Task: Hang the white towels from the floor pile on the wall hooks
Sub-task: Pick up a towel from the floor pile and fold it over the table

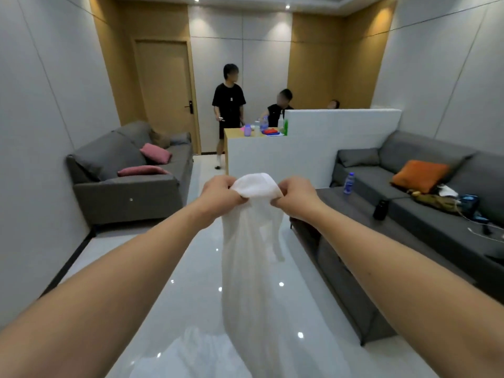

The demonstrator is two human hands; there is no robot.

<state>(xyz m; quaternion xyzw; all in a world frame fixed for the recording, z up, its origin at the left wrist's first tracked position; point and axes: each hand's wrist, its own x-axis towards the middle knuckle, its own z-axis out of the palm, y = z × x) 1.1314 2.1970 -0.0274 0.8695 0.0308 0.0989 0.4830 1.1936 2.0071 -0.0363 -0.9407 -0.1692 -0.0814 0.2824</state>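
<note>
Both arms out front, left hand [218, 196] and right hand [296, 197] each pinching the top edge of a white towel [251, 255], fingers curled; it hangs down over the glossy floor [191, 268] (between two grey sofas [128, 170]).

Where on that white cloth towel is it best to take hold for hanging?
By its top edge, as now: the left hand and right hand pinch the white cloth towel from either side, leaving a short span between them to catch a hook while the rest hangs straight down.
</note>
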